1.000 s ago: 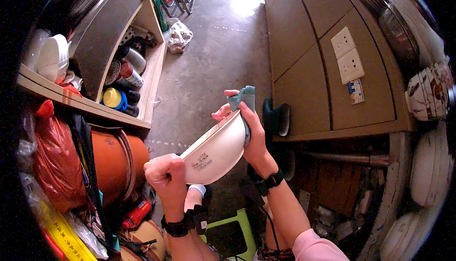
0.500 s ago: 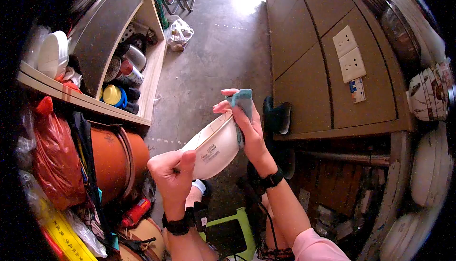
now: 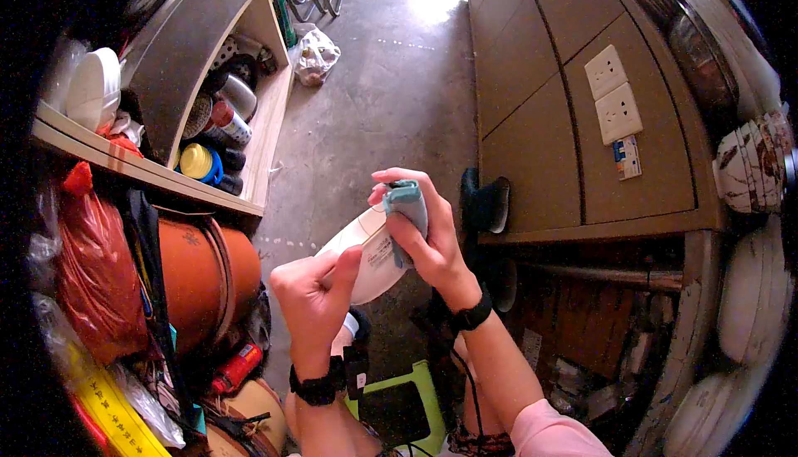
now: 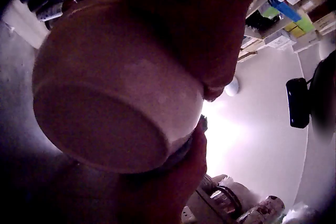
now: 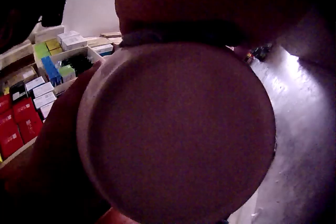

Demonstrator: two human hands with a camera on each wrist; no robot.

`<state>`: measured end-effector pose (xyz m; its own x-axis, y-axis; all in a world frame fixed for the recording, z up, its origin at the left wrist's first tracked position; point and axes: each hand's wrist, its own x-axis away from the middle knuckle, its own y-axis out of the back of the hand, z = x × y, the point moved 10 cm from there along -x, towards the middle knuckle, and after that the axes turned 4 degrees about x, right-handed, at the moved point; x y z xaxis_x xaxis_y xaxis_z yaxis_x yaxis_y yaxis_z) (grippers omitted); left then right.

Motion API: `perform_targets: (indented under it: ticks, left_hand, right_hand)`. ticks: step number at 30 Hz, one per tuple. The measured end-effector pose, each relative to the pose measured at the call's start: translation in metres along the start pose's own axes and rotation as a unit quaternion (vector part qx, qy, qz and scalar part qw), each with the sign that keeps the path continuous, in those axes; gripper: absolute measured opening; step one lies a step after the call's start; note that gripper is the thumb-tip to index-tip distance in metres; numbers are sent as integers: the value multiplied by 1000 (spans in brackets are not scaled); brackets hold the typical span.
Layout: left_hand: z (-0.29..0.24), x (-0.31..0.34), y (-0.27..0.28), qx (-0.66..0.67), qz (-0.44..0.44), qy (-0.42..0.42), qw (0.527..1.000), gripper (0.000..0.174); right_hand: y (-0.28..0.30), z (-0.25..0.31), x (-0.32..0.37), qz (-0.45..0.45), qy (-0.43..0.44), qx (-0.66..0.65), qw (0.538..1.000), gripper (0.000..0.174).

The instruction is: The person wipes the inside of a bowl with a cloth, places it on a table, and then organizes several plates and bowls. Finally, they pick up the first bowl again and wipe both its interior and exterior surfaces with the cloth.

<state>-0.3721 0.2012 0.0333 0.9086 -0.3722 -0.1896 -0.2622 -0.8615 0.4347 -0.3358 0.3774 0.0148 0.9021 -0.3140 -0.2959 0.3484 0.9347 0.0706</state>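
Observation:
A white bowl (image 3: 374, 270), tilted on its side with printed text on its outside, is held in the air between both hands. The left hand (image 3: 314, 299) grips its near left rim, thumb on the outer wall. At the opposite rim, the right hand (image 3: 434, 245) pinches a grey-green cloth (image 3: 406, 207) folded over the edge. The round base of the bowl (image 4: 100, 124) faces the left wrist view, and it fills much of the right wrist view as a dark disc (image 5: 181, 134). The inside of the bowl is mostly hidden.
Below the hands stands a green stool (image 3: 428, 399). An orange drum (image 3: 195, 278) and a red bag (image 3: 100, 274) are at the left, under a shelf (image 3: 270, 141) with cups. A brown cabinet (image 3: 532, 166) with sockets stands at the right; dark boots (image 3: 486, 203) are beside it.
The right hand and cloth have moved left and slightly down along the rim, covering more of the bowl. The left hand has shifted a little right, and the bowl has turned.

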Motion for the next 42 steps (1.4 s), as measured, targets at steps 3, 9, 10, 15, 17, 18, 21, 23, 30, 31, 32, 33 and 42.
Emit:
perform_targets:
  ticks: [3,9,10,15,17,18,21,23,30,31,32,33,42]
  left_hand:
    - [-9,-1,-2,30,-9,-30,999,54]
    - [-5,-1,-5,4,14,-10,1000,36]
    - [-9,-2,-7,5,26,-13,1000,36]
    - [-16,-4,-14,20,71,-38,997,53]
    - [-16,-3,-18,19,122,-30,992,51]
    - [-15,-3,-18,19,122,-30,992,51]
    - [-22,-4,-5,93,83,-84,989,40]
    - [-14,-5,2,190,91,-56,976,48]
    - [-28,-10,7,197,53,-176,963,61]
    - [-30,-9,9,217,35,-188,957,63]
    - [-31,-8,13,237,17,-200,951,64]
    - [-32,-6,13,237,16,-199,951,64]
    - [-22,3,34,249,-146,-166,943,69]
  right_hand:
    - [0,9,0,-2,25,40,999,36]
    - [6,13,-4,-5,-8,53,999,27]
    - [9,10,-4,-15,-34,35,999,25]
    - [21,-3,-2,-63,-48,0,997,23]
    - [26,-5,-2,-79,-52,-31,995,20]
    - [28,-7,-1,-79,-52,-31,995,20]
    - [33,-33,3,-96,-93,-181,974,20]
    - [35,-39,2,-101,-89,-244,960,23]
    - [13,-55,1,-106,-164,-460,866,38]
    - [6,-60,5,-103,-187,-507,835,38]
    - [-2,-66,8,-100,-210,-552,801,37]
    - [-6,-70,8,-89,-218,-562,793,37]
    - [-16,-54,4,-83,-247,-506,822,41]
